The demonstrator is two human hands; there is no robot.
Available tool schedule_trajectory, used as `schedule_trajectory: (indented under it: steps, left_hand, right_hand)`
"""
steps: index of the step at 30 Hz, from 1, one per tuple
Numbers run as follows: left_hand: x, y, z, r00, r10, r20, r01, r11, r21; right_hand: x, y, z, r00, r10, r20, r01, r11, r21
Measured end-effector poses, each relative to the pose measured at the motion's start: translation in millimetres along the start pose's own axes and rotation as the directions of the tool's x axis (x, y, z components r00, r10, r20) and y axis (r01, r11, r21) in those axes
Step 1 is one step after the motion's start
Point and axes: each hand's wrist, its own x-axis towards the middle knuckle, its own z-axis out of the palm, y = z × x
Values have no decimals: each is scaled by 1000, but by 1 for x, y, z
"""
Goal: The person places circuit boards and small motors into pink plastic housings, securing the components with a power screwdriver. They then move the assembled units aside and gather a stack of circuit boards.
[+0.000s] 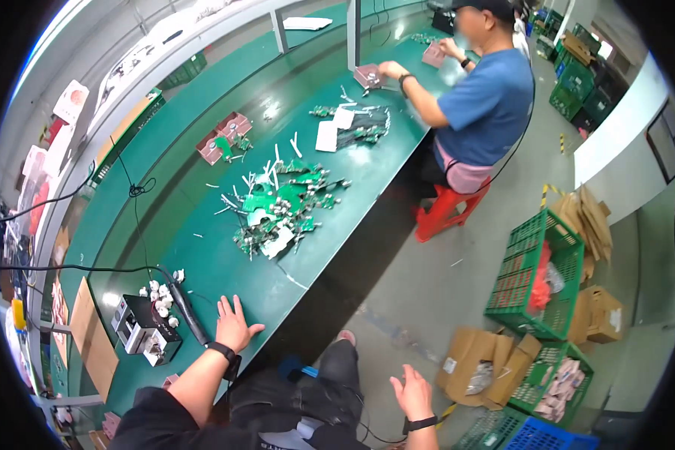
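My left hand (235,328) rests at the near edge of the green workbench (217,281), fingers spread, with nothing in it. Just left of it lies a black corded electric screwdriver (189,313). Beside that tool stands a small black-and-silver box-shaped device (147,330) with several small white round parts (163,300) around it. Over the floor to the right of my legs, my right hand (413,393) hangs in the air, empty, its fingers apart. Farther along the bench is a loose heap of green circuit boards (281,199) mixed with white strips.
A co-worker in a blue shirt (484,97) sits on a red stool (451,211), holding pink trays. Another pink tray (225,139) sits mid-bench. Green crates (540,277) and an opened cardboard box (476,367) stand on the floor at right. A cable (75,267) crosses at left.
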Motion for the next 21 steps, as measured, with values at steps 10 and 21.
schedule_trajectory:
  steps: [10,21]
  left_hand:
    - [31,-18,-4,948,-193,253,281,879,-385]
    - [105,29,-14,823,-428,374,396,-39,-917]
  right_hand:
    - [59,-82,-136,971,-223,90,214,972,97]
    - [297,-225,-129,901,-398,171,398,917,36]
